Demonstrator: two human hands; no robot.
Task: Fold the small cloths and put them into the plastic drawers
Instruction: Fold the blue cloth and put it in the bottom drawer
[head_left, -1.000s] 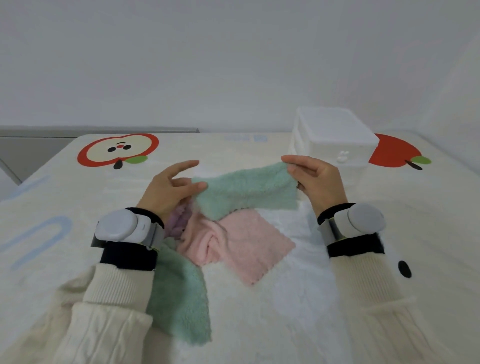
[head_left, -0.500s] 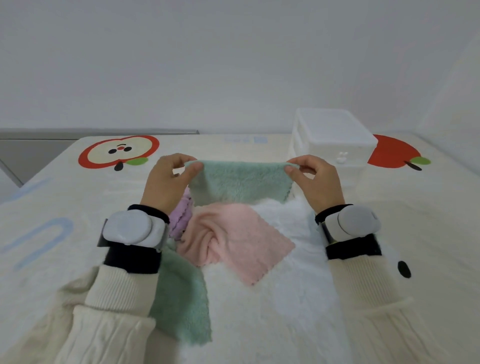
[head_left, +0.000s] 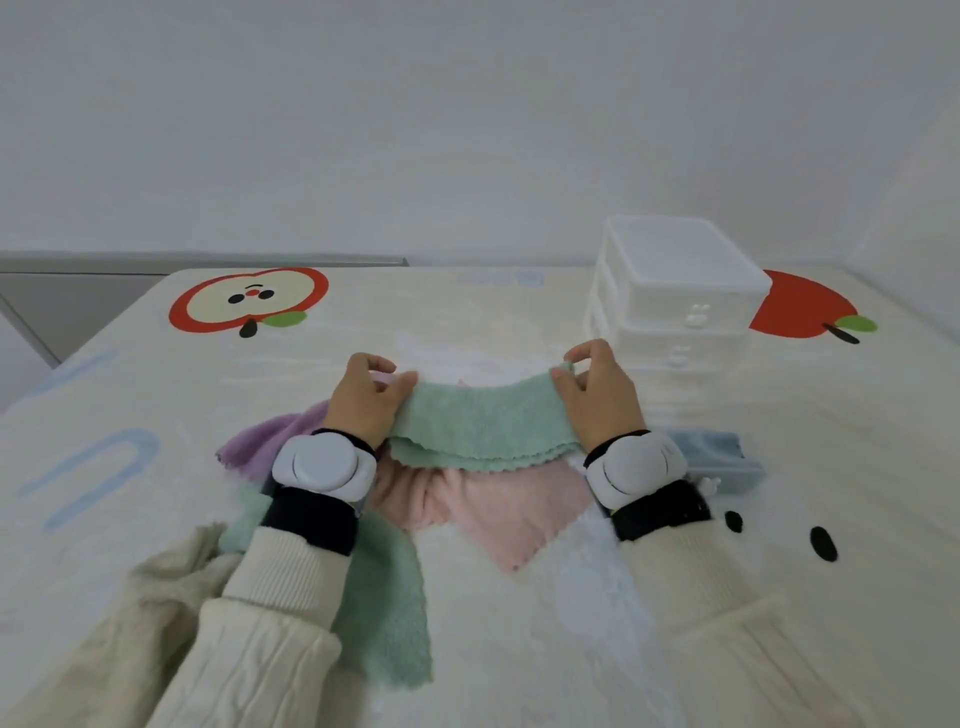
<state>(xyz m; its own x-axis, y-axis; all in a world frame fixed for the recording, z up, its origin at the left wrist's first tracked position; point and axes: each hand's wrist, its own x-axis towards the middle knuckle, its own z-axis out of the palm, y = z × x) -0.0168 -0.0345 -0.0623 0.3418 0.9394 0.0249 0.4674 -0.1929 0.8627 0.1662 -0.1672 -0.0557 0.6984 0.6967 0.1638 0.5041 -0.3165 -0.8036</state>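
Note:
A mint green cloth (head_left: 478, 423) hangs doubled over between my hands, its two scalloped edges lined up at the bottom. My left hand (head_left: 366, 397) pinches its left end and my right hand (head_left: 597, 392) pinches its right end. Under it lies a crumpled pink cloth (head_left: 498, 506). A purple cloth (head_left: 270, 441) pokes out to the left of my left wrist. A second mint green cloth (head_left: 387, 603) lies under my left sleeve. A blue cloth (head_left: 709, 452) lies to the right of my right wrist. The white plastic drawers (head_left: 675, 291) stand behind my right hand, all shut.
The work surface is a cream sheet with apple prints (head_left: 249, 299) at the back left and behind the drawers (head_left: 802, 306). A white fluffy cloth (head_left: 602, 587) lies flat under the pile. A pale wall rises behind the surface.
Both hands have carried the green cloth's top edge forward and down, so it is now folded in half. The view has tilted and the hands sit farther from me.

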